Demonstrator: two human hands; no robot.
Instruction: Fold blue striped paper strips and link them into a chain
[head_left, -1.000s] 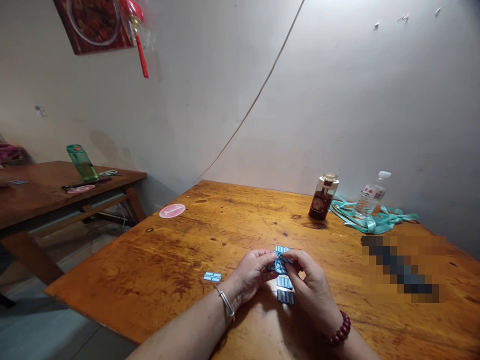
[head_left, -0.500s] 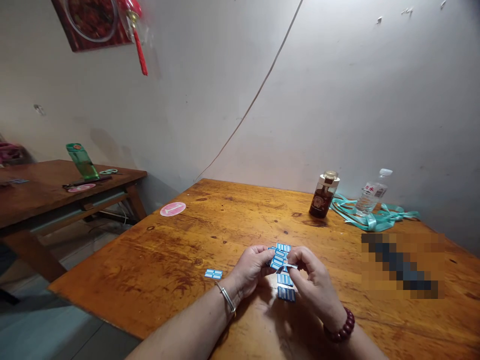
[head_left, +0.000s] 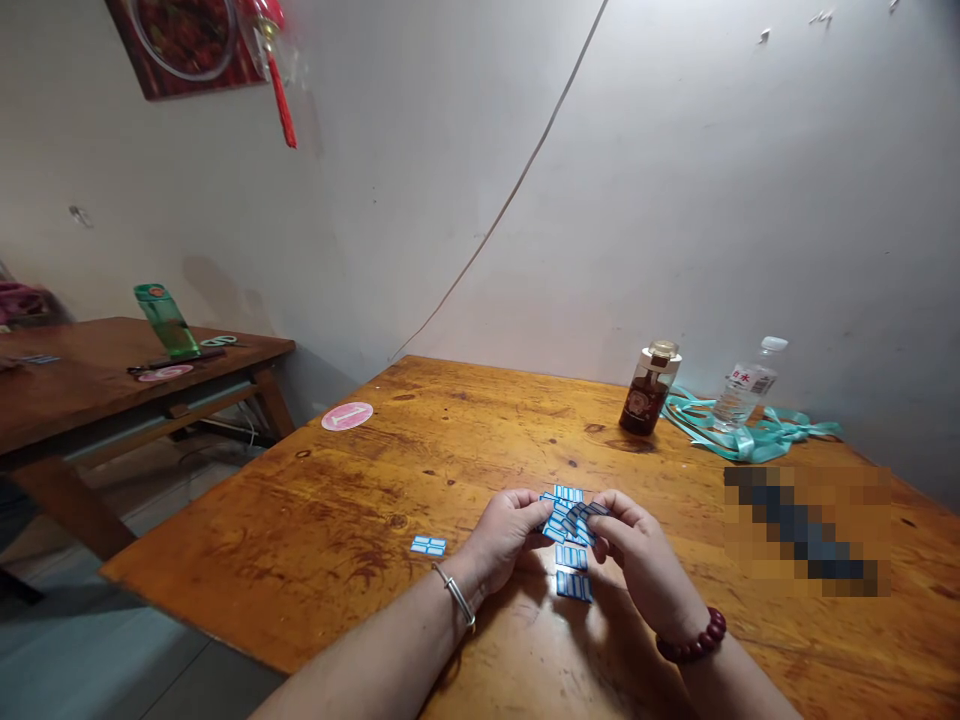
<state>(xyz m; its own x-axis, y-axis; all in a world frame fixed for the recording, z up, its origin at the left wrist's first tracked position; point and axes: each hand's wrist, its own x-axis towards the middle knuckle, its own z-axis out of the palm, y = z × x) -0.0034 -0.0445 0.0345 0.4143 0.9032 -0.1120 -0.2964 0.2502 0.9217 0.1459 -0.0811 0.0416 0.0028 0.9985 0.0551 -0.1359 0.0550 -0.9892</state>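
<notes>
Two hands hold thin blue-and-white cards [head_left: 556, 526] above a wooden table [head_left: 450, 440].
In the head view, the left hand [head_left: 507, 537] has thumb and fingers closed on a small fan of cards, and the right hand [head_left: 639, 562] pinches a darker-looking card [head_left: 581, 519] that overlaps this fan, well apart from the table's far edge. Beneath lie other cards [head_left: 574, 586]; a single card [head_left: 428, 545] lies toward the left edge. They are probably very light, flexible and easy to crease, and may slide over each other; a gentle hold at an edge or corner should suit them.
</notes>
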